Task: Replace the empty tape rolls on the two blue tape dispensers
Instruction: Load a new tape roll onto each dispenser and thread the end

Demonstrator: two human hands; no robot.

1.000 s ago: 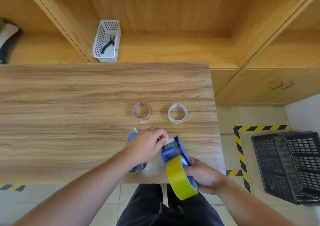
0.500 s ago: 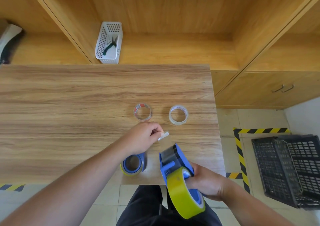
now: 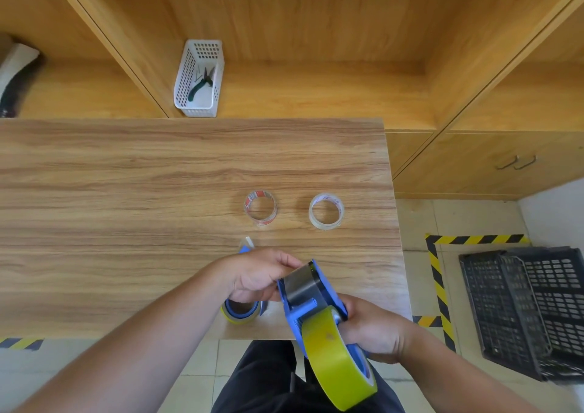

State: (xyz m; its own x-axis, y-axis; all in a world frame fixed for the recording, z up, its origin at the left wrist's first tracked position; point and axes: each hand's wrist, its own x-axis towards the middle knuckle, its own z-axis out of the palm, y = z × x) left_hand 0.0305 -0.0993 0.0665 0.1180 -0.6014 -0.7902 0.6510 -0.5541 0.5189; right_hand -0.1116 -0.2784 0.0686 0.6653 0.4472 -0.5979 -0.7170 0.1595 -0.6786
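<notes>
My right hand (image 3: 374,330) grips a blue tape dispenser (image 3: 292,316) by its handle, held above the table's front edge. A full yellow tape roll (image 3: 335,359) sits on it. My left hand (image 3: 254,278) pinches the front of that dispenser, fingertips at the grey metal plate (image 3: 300,286) by the cutter. Under my left hand a second blue dispenser (image 3: 241,311) with a yellow roll lies on the table, mostly hidden. Two nearly empty clear rolls stand farther back: one with red print (image 3: 260,207), one plain (image 3: 326,211).
The wooden table (image 3: 126,207) ends on the right near my right hand. On the shelf behind stands a white basket (image 3: 199,80) with pliers. A black crate (image 3: 524,311) lies on the floor at right, by yellow-black floor tape (image 3: 437,286).
My left hand, which had drawn a strip of tape out toward the clear rolls, has come back to the dispenser's front plate. The dispenser has tilted up slightly.
</notes>
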